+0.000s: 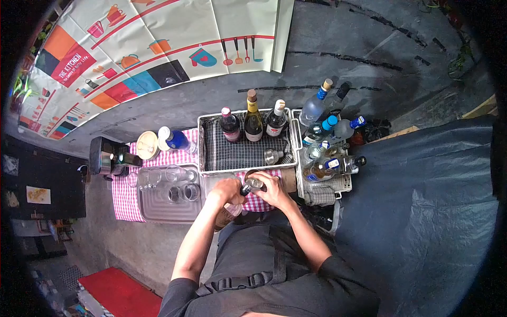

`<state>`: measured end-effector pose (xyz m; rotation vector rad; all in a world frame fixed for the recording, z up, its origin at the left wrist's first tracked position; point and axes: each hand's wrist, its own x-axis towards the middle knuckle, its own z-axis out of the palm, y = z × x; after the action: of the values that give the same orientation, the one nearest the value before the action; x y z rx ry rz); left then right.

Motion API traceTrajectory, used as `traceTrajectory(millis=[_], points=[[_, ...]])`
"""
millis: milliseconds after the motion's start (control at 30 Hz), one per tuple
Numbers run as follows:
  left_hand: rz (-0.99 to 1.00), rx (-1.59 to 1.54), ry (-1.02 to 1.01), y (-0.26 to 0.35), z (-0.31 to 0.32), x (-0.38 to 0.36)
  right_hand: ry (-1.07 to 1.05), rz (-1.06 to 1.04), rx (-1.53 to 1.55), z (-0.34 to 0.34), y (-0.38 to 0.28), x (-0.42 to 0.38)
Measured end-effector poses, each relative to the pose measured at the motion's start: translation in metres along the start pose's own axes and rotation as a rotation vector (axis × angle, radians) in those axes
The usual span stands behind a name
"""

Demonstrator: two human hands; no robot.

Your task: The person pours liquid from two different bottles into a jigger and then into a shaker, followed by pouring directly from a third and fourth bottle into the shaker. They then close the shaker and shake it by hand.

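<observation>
My left hand [227,192] is closed in a fist in front of the tray, and a small dark piece [245,189] shows at its knuckles. What that fist grips is too small to make out. Close beside it, my right hand [270,190] curls its fingers around a small clear glass [254,183], whose far side is partly hidden. The two hands nearly meet over a pink checkered cloth [259,204]. Behind them stands a white-rimmed tray [227,171] lined with dark checkered cloth, holding several wine bottles [253,124] and a metal jigger-like cup [272,156].
On the left, a clear tray [163,214] carries several glasses [191,192]. A black machine [108,157] and a blue bottle [177,140] stand behind it. To the right, a white basket [346,183] holds several bottles, with a folded cloth [319,196] at its front.
</observation>
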<state>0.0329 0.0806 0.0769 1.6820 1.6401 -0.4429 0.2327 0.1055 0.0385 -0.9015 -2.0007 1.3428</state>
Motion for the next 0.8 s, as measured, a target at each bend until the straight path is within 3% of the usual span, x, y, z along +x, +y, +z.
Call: traceTrajectory(millis=[800], points=[[-0.039,-0.012,-0.081,0.0041,-0.0056,-0.0008,0.005,0.004,-0.032,0.0000,-0.0017,-0.0008]])
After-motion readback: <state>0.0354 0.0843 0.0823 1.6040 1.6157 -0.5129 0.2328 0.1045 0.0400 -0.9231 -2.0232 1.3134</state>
